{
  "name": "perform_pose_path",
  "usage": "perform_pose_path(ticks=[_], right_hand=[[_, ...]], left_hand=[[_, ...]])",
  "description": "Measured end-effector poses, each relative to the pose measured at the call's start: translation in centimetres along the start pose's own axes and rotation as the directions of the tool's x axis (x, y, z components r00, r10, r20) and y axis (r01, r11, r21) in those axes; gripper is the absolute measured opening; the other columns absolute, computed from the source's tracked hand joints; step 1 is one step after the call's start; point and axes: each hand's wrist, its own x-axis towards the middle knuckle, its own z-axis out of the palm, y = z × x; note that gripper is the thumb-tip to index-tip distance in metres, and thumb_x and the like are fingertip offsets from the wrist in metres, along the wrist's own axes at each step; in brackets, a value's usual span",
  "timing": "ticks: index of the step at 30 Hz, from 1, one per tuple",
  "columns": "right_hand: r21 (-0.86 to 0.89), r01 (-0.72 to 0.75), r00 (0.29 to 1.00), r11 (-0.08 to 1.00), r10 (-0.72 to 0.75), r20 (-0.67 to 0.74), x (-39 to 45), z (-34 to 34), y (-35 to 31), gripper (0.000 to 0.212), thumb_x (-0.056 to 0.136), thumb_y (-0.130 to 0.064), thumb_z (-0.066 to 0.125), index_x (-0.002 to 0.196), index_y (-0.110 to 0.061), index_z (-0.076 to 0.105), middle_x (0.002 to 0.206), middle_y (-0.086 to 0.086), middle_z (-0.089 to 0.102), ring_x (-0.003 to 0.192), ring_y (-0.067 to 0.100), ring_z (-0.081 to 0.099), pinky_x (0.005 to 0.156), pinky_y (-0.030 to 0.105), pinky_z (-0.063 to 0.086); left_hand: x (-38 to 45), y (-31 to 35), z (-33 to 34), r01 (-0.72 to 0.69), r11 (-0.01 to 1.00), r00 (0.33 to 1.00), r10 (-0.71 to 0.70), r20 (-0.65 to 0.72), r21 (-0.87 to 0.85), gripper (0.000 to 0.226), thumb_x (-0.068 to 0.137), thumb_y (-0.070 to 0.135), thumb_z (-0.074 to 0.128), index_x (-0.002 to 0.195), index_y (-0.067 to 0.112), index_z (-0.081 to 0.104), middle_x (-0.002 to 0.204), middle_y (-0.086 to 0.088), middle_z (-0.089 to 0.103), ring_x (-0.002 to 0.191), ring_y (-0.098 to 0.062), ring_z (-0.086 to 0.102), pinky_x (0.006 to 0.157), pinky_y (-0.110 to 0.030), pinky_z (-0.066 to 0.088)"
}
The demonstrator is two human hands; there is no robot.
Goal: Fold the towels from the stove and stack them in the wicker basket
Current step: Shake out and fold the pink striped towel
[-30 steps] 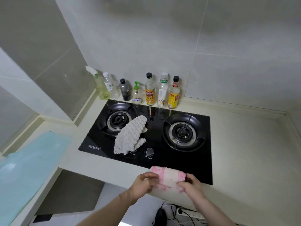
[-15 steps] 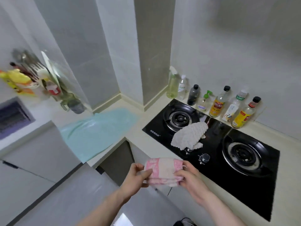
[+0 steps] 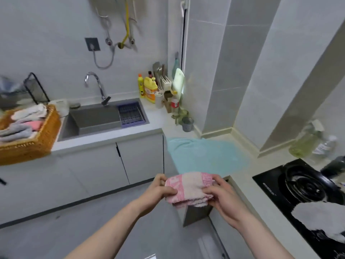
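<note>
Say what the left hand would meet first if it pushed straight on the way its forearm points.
The left hand already grips the folded pink towel. Pushed onward, it would probably reach the counter edge under the blue mat, though depth is unclear.

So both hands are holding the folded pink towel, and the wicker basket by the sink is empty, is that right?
Not quite. The head view shows the left hand and right hand both holding the folded pink towel, but the wicker basket by the sink is not empty: it already holds several folded towels.
</note>
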Motion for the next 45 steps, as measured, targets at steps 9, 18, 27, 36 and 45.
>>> perform_pose_path(ticks=[9,18,27,36,45], right_hand=[[-0.174,0.013,0.985,0.985,0.018,0.174,8.0,12.8,-1.4,0.033,0.084,0.012,0.063,0.111,-0.009,0.065,0.099,0.008,0.076,0.077,0.014,0.068,0.068,0.028,0.052],[-0.185,-0.014,0.948,0.983,0.072,0.311,17.9,25.3,-0.5,0.037,0.086,0.006,0.068,0.119,-0.009,0.065,0.112,0.008,0.077,0.098,0.026,0.073,0.079,0.037,0.056],[-0.21,-0.027,0.884,0.977,0.122,0.451,30.0,37.1,-2.7,0.035,0.088,0.009,0.066,0.119,-0.005,0.062,0.109,0.011,0.078,0.094,0.027,0.074,0.074,0.037,0.058],[-0.285,0.041,0.796,0.958,0.141,0.589,36.9,48.8,-4.8,0.035,0.089,0.006,0.068,0.121,-0.006,0.061,0.107,0.011,0.078,0.102,0.038,0.073,0.08,0.043,0.059],[-0.282,0.05,0.823,0.958,0.121,0.555,43.0,60.0,-4.4,0.037,0.087,0.004,0.073,0.119,-0.005,0.058,0.102,0.011,0.079,0.091,0.032,0.076,0.082,0.05,0.061]], left_hand=[[-3.8,1.4,-12.3,-0.129,0.991,0.913,0.125,-0.387,0.017,0.059,0.068,0.037,0.079,0.107,0.017,0.04,0.087,-0.001,0.068,0.08,-0.011,0.063,0.08,-0.031,0.048],[-3.8,3.4,-24.2,-0.173,0.984,0.735,0.162,-0.659,0.049,0.041,0.091,0.036,0.071,0.102,0.02,0.036,0.07,0.006,0.062,0.07,-0.014,0.052,0.067,-0.033,0.039],[-0.6,9.6,-36.9,-0.089,0.987,0.634,0.161,-0.756,0.136,0.046,0.082,0.05,0.069,0.1,0.022,0.037,0.082,-0.002,0.057,0.071,-0.018,0.048,0.064,-0.037,0.038],[-0.9,12.4,-46.3,-0.048,0.985,0.498,0.167,-0.851,0.166,0.028,0.095,0.026,0.068,0.093,0.016,0.042,0.08,-0.003,0.059,0.074,-0.017,0.051,0.069,-0.035,0.043],[0.6,15.4,-58.6,-0.004,0.975,0.429,0.203,-0.88,0.223,0.024,0.093,0.024,0.068,0.083,0.021,0.046,0.076,0.001,0.062,0.073,-0.015,0.055,0.071,-0.034,0.044]])
